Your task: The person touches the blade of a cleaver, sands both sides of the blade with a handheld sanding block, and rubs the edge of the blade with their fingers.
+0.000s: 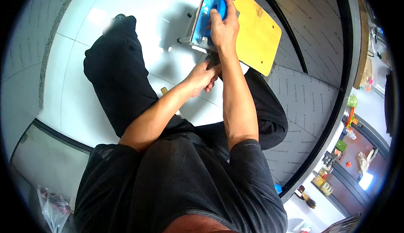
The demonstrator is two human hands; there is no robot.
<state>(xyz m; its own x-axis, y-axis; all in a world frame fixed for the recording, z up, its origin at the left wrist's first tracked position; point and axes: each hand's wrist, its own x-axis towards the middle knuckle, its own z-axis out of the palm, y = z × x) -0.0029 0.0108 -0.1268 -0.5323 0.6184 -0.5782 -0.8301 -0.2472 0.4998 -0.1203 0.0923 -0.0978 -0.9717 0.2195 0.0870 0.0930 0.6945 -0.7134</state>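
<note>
My left hand point(203, 78) is closed around a dark handle point(213, 60), just below a metal-rimmed frame. What the handle belongs to is mostly hidden. Farther out, my right hand point(225, 30) grips a rounded blue piece point(218, 9) set against the blue face of that metal-rimmed frame point(200, 20). The index finger lies along the blue piece's edge. Right beside the frame is a yellow board point(257, 30) with rounded corners, small holes and a brown scuff. Short legs or rods stick out on the frame's left side. I cannot tell the tool's exact kind.
My black-trousered legs point(115, 60) spread to either side over white floor tiles point(80, 26). A dark-edged curved counter with grey printed panels point(301, 111) stands on the right. Household items, including a brush point(309, 201), lie beyond it. A plastic bag point(54, 210) is at lower left.
</note>
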